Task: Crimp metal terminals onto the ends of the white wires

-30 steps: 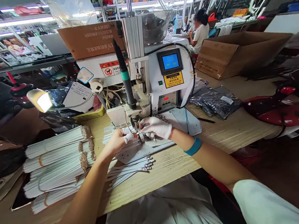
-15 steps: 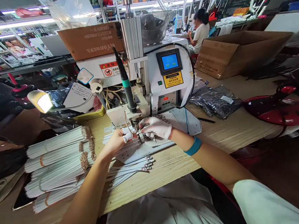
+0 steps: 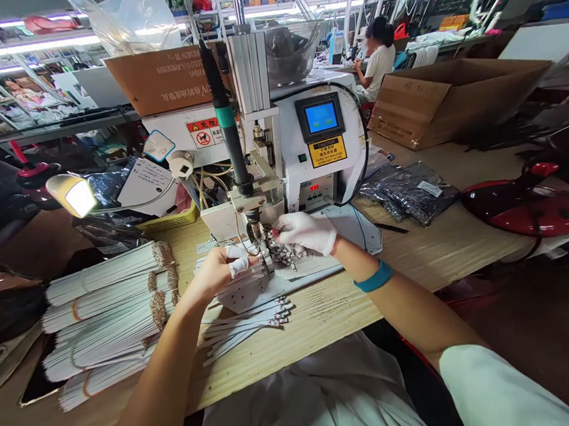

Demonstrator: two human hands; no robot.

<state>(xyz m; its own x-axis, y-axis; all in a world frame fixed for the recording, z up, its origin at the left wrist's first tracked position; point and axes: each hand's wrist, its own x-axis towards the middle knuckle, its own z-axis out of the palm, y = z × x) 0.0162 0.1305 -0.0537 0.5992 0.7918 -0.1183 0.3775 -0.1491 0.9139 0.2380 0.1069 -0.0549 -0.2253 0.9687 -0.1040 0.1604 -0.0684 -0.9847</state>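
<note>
Apparently the step in hand is feeding work to the soldering machine (image 3: 288,134): the left hand (image 3: 224,268) is at the left side of the small metal block (image 3: 268,261), under the upright iron (image 3: 232,135), while the right hand (image 3: 308,233) is over the pile of small metal pieces (image 3: 290,257) just to the block's right. The left grip looks narrow, thumb and finger drawn close beside the block, though I cannot tell whether a strip is pinched there. The right grip, in a white glove, is bunched with its fingertips near the pieces; whether it holds one is too small to tell. As I judge it, the next move calls for a metal piece seated at the block and a strip end lined up with it, fingers kept clear of the iron's tip.

On the base plate, the white strips (image 3: 248,280) beneath the left hand run roughly left to right, rising slightly towards the block. Nearer the person, loose strips (image 3: 246,321) lie on the desk (image 3: 323,325), long axes slanting from lower left to upper right, their metal-tipped ends pointing right. Further left, banded bundles (image 3: 105,312) slope the same way, copper-coloured ends rightward.
</note>
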